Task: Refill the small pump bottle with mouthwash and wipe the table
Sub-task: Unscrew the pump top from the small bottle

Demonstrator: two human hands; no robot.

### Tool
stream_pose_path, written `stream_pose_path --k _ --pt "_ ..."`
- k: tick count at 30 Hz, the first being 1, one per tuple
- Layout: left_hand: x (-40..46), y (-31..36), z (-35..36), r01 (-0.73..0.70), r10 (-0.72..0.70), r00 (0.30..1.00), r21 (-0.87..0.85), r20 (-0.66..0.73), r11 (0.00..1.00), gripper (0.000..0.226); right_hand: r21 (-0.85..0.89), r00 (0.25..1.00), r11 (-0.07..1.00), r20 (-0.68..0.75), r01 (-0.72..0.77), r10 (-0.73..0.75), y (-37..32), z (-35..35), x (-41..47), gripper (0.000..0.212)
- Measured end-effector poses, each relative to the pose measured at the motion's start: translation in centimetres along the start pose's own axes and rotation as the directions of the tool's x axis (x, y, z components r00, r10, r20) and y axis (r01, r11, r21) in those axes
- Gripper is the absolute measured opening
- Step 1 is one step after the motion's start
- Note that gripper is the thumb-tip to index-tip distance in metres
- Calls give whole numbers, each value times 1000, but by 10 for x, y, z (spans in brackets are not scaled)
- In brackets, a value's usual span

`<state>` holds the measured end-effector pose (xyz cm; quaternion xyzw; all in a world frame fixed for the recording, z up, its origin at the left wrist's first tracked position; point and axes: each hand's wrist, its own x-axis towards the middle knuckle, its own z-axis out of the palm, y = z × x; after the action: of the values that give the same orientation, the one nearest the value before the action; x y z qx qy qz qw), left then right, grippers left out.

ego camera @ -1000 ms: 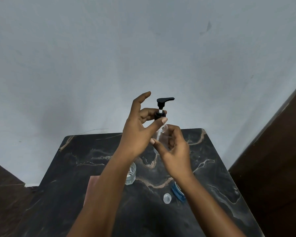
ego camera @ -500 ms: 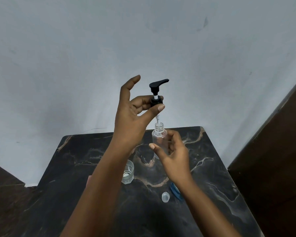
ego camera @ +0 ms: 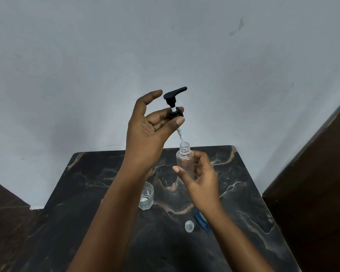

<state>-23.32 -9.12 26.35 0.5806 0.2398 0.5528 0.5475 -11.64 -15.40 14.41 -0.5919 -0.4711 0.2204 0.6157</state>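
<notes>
early stage — the left hand (ego camera: 151,132) pinches the pump head (ego camera: 174,104) above centre frame, dip tube at the open neck. the right hand (ego camera: 201,178) grips the small pump bottle (ego camera: 185,158), seemingly empty — filling and wiping remain.

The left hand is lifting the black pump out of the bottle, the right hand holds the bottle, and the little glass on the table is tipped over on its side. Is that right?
Not quite. The glass is standing upright on the table, not tipped over; the head view shows its open rim facing up. The rest is right: the left hand holds the black pump above the bottle, and the right hand holds the bottle.

dim, soft even light, wide-angle edge distortion
</notes>
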Motion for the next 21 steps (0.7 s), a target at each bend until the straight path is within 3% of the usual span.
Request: stream_pose_path --k 15,18,21 --pt "9 16 -9 -63 58 991 -45 -118 997 51 1 999 999 34 -38 38 18 -6 0 41" --pt "12 2 -15 -6 7 984 2 -175 1000 50 7 999 999 27 -47 46 22 -11 7 40" --pt "12 -24 -28 168 -157 960 30 -234 985 52 -18 997 997 11 -77 77 28 -17 19 39"
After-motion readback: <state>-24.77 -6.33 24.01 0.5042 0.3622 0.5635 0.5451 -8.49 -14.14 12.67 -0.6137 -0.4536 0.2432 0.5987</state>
